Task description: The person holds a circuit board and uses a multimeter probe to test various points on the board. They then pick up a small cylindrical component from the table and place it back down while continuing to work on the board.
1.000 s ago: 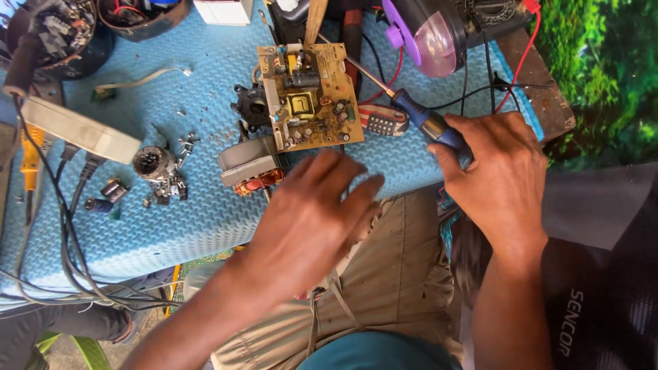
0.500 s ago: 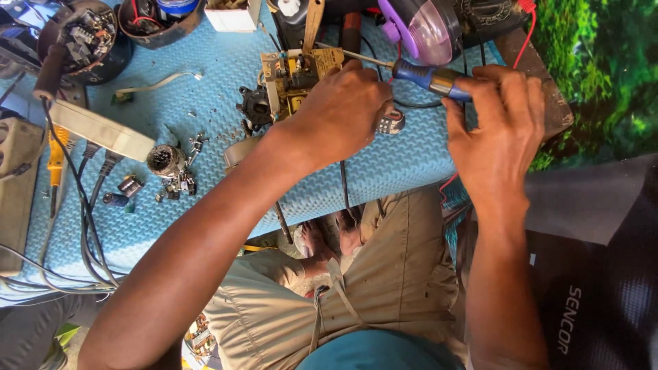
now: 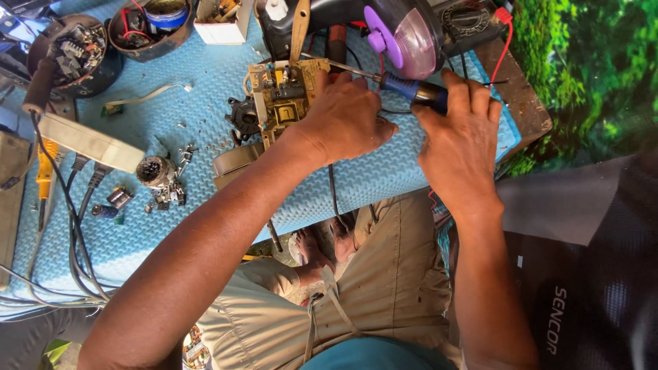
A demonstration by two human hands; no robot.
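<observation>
At the upper middle, his left hand lies flat, fingers spread, over the circuit board, while his right hand curls tightly around a blue-handled screwdriver.

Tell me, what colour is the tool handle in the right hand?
Blue handle, seen from the head view.

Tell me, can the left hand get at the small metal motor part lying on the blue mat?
Probably yes. The left hand rests on the circuit board, and the motor part lies in the open on the blue mat to its left, with only small loose bits near it.
</observation>
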